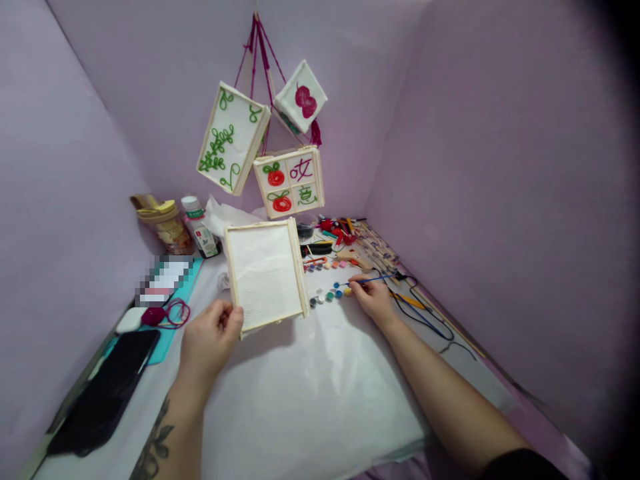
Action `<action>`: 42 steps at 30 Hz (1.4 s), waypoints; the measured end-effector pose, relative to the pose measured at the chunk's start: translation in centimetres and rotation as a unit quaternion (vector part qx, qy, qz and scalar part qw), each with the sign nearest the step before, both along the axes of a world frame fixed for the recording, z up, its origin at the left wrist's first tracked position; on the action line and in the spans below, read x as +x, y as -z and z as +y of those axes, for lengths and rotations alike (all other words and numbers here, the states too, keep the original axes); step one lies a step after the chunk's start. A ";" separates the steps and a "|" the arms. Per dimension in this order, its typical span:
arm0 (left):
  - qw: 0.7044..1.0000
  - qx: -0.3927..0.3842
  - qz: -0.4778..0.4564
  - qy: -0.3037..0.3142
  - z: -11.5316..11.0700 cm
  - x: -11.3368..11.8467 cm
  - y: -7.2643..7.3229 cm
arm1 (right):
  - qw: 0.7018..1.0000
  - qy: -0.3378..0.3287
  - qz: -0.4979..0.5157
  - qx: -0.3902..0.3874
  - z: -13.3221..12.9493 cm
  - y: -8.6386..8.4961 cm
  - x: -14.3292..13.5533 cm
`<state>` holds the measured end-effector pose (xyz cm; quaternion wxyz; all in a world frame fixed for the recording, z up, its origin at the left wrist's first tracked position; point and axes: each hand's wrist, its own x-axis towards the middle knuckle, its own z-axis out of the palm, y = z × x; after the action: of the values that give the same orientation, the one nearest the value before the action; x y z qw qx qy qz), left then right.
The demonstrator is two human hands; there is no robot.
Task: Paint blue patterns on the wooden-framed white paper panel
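My left hand (213,340) is closed on the lower left corner of a lantern frame (265,277), a light wooden box covered with plain white cloth. It is held up, slightly tilted, above the table. In my right hand (373,300) is a thin blue paintbrush (376,278), pinched between thumb and fingers. The brush tip points left, at or just over a blue paint pot. Small paint pots (330,295) in several colours stand in a row beside the frame. A second row of pots (340,265) lies behind, partly hidden by the frame.
Painted lanterns (289,182) hang from purple cords at the back wall. At left lie a black phone (107,393) and a turquoise folder (163,343), with a bottle (201,230) and a tub (170,227) behind. Pliers (317,249), black cables (433,317) and wooden sticks (377,243) lie at right.
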<state>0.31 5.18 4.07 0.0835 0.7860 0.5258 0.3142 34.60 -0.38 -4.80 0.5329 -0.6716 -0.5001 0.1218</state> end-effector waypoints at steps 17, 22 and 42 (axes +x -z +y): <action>1.000 -0.013 0.000 0.003 0.1 0.0 0.0 | 1.000 0.008 0.030 -0.002 -0.1 0.1 0.2; 1.000 -0.014 -0.003 0.011 0.0 0.0 -0.2 | 0.997 0.024 0.068 -0.005 0.0 0.1 0.4; 1.000 -0.015 0.003 0.009 -0.2 0.1 -0.4 | 0.998 0.036 0.056 -0.013 0.6 0.3 0.3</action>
<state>0.45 4.98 4.52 0.0965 0.7900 0.5238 0.3037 34.92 0.23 -5.08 0.5553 -0.6881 -0.4435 0.1464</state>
